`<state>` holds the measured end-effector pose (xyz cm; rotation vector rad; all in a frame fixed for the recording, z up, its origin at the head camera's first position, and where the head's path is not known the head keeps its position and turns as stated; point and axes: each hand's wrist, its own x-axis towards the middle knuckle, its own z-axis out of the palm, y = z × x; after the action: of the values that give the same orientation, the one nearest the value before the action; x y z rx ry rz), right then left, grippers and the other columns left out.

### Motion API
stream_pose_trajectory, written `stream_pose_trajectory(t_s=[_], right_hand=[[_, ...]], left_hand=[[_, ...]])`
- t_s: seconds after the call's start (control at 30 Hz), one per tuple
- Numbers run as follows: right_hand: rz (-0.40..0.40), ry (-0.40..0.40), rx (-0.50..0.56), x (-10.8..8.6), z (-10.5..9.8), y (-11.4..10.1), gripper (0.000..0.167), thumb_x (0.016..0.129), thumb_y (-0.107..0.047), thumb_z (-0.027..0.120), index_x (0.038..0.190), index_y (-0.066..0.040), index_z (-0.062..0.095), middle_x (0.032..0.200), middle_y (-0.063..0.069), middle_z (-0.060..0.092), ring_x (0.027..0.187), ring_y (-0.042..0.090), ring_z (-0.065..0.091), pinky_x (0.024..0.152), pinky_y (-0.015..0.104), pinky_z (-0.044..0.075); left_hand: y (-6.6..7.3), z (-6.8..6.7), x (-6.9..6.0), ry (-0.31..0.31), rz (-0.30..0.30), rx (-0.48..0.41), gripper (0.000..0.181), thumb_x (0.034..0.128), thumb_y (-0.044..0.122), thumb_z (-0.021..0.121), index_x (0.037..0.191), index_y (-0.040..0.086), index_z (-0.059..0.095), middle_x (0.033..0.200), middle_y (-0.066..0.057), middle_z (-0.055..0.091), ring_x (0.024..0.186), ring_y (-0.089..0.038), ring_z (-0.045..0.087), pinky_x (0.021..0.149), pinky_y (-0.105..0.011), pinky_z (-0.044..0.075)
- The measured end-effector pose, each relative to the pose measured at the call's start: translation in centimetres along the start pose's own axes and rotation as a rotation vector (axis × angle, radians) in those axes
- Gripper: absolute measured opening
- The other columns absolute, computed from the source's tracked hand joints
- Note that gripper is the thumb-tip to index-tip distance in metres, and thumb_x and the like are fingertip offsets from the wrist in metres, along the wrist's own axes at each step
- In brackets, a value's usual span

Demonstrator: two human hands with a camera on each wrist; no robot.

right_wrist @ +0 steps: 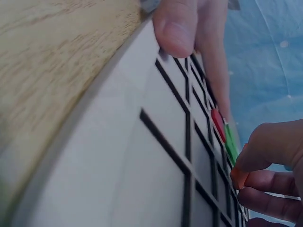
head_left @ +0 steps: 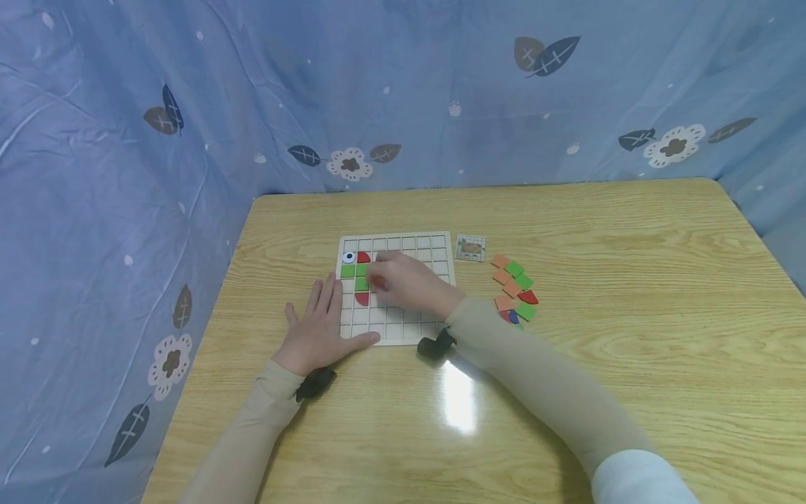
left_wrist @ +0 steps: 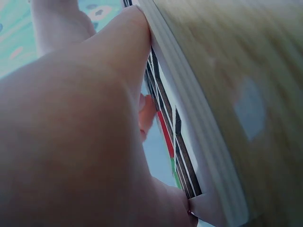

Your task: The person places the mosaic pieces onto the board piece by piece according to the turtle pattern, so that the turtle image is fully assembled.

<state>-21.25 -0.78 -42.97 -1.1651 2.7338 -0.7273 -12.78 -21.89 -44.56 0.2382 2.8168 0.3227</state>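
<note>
Touching the grid board's left edge with the left hand, spread, gripping nothing. Already laid on the board: green and red tiles. Pinching an orange tile over the board with the right hand. Seemingly unplaced, right of the board: loose tiles.

Place: curtained-off table; whether home, office or lab, cannot tell.
Curtain: blue cloth, leaf-and-flower print, behind the table and along its left and right sides; household look.
Surface: wood-grain, glossy; bright light reflection on the table's near part.
Grid board, coloured tiles: on the table; tabletop-game spot.
Wrist gear: black, above the table; suggests recording set-up.
</note>
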Motion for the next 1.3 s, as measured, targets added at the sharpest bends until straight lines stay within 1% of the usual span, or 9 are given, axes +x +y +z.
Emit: stream_pose_trajectory(t_s=[0.23,0.33,0.53,0.73,0.9,1.0,1.1,1.2,1.3], right_hand=[[0.017,0.02,-0.032,0.3,0.5,-0.1,0.017,0.09,-0.011,0.075,0.106,-0.017,0.078,0.089,-0.002,0.06,0.085,0.015,0.054,0.073,0.027,0.049],[0.03,0.021,-0.05,0.2,0.6,-0.1,0.015,0.09,-0.011,0.075,0.104,-0.016,0.077,0.09,-0.002,0.06,0.087,0.015,0.054,0.073,0.027,0.049],[0.051,0.013,-0.056,0.1,0.5,-0.1,0.012,0.087,-0.009,0.076,0.098,-0.014,0.077,0.094,-0.001,0.061,0.093,0.016,0.056,0.077,0.029,0.052],[0.058,0.007,-0.056,0.2,0.7,0.0,0.011,0.089,-0.011,0.075,0.099,-0.015,0.078,0.096,0.0,0.062,0.095,0.017,0.055,0.079,0.029,0.053],[0.053,0.015,-0.066,0.0,0.5,-0.1,0.013,0.091,-0.012,0.075,0.103,-0.015,0.08,0.1,0.0,0.064,0.1,0.017,0.057,0.084,0.03,0.055],[0.05,0.018,-0.064,-0.6,0.3,-0.1,0.016,0.092,-0.013,0.074,0.106,-0.015,0.08,0.103,0.001,0.065,0.101,0.017,0.059,0.084,0.031,0.056],[0.052,0.031,-0.05,-1.5,-0.1,-0.1,0.018,0.092,-0.013,0.072,0.108,-0.014,0.08,0.105,0.001,0.066,0.098,0.017,0.061,0.08,0.032,0.057],[0.051,0.055,-0.051,-2.7,-0.7,0.1,0.019,0.092,-0.016,0.072,0.109,-0.013,0.08,0.109,0.002,0.068,0.1,0.018,0.063,0.079,0.034,0.058],[0.036,0.092,-0.066,-4.4,-1.2,0.6,0.02,0.093,-0.018,0.074,0.111,-0.011,0.08,0.11,0.003,0.069,0.102,0.02,0.064,0.082,0.035,0.059]], left_hand=[[0.1,0.0,-0.1,0.007,0.004,-0.002,0.128,0.0847,0.086,0.056,0.167,0.004,0.003,0.177,-0.013,-0.005,0.162,-0.04,-0.001,0.11,-0.088,0.004],[0.1,-0.1,-0.1,0.008,0.004,0.001,0.128,0.0848,0.086,0.056,0.167,0.003,0.003,0.176,-0.013,-0.004,0.162,-0.04,0.0,0.11,-0.088,0.005],[0.2,-0.2,-0.2,0.003,0.003,0.003,0.127,0.0853,0.085,0.056,0.167,0.002,0.003,0.176,-0.014,-0.005,0.162,-0.04,-0.001,0.11,-0.087,0.005],[0.2,-0.2,-0.1,0.001,0.003,0.003,0.127,0.0855,0.085,0.056,0.167,0.002,0.004,0.176,-0.015,-0.004,0.162,-0.04,0.0,0.11,-0.088,0.005],[0.1,-0.1,-0.1,0.006,0.003,0.01,0.127,0.0856,0.085,0.055,0.167,0.002,0.003,0.176,-0.014,-0.004,0.162,-0.04,-0.001,0.11,-0.087,0.005],[0.1,-0.1,0.0,0.008,0.001,0.014,0.127,0.0852,0.086,0.054,0.167,0.002,0.004,0.176,-0.014,-0.004,0.162,-0.04,0.0,0.11,-0.087,0.005],[0.0,-0.1,-0.1,0.007,0.0,0.015,0.128,0.0848,0.087,0.054,0.167,0.003,0.004,0.176,-0.014,-0.004,0.162,-0.04,0.001,0.111,-0.087,0.005],[0.1,-0.1,-0.1,0.007,-0.001,0.017,0.128,0.0847,0.087,0.054,0.167,0.003,0.004,0.176,-0.014,-0.004,0.162,-0.04,0.001,0.111,-0.087,0.005],[0.1,0.0,-0.2,0.013,0.0,0.015,0.128,0.0846,0.087,0.054,0.167,0.002,0.004,0.177,-0.014,-0.003,0.163,-0.04,0.001,0.111,-0.087,0.005]])
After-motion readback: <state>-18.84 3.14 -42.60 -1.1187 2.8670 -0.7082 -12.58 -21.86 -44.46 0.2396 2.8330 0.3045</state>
